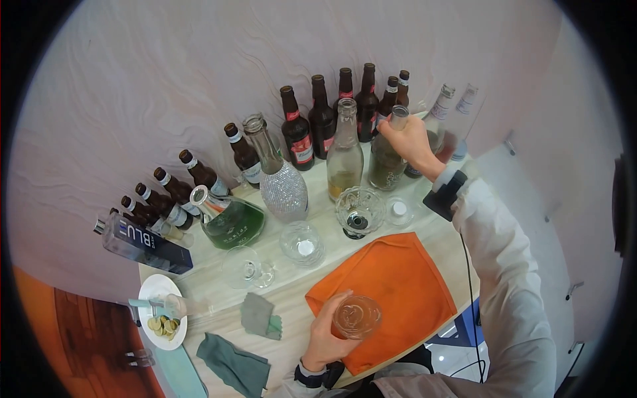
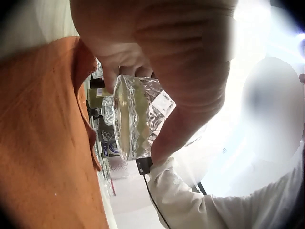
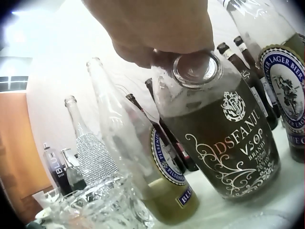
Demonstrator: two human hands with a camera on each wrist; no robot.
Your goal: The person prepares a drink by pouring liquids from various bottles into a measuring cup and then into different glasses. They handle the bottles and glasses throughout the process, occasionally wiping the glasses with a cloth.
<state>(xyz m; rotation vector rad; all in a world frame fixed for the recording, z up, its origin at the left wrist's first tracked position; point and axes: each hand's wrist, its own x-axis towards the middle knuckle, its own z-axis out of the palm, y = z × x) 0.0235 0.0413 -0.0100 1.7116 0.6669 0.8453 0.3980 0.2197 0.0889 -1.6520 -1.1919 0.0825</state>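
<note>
In the head view my left hand [image 1: 325,339] holds a cut-glass tumbler [image 1: 358,317] over an orange cloth [image 1: 411,272]. Pale liquid shows through the tumbler's faceted wall in the left wrist view, with fingers and thumb round it. My right hand [image 1: 413,144] grips the neck of a brandy bottle [image 3: 224,138], which has white lettering and dark liquid inside. That bottle stands among the others at the back right of the table. Left of it is a clear lager bottle [image 1: 345,156] with some yellowish liquid at the bottom. A footed glass bowl [image 1: 360,211] sits just in front.
Several brown beer bottles [image 1: 302,142] line the wall. A rhinestone-covered bottle [image 1: 284,189], a decanter of green liquid [image 1: 232,222] and a blue bottle [image 1: 147,247] stand further left. Near the front are empty glasses [image 1: 302,244], grey-green cloths [image 1: 233,361] and a white plate [image 1: 154,286] with lemon slices.
</note>
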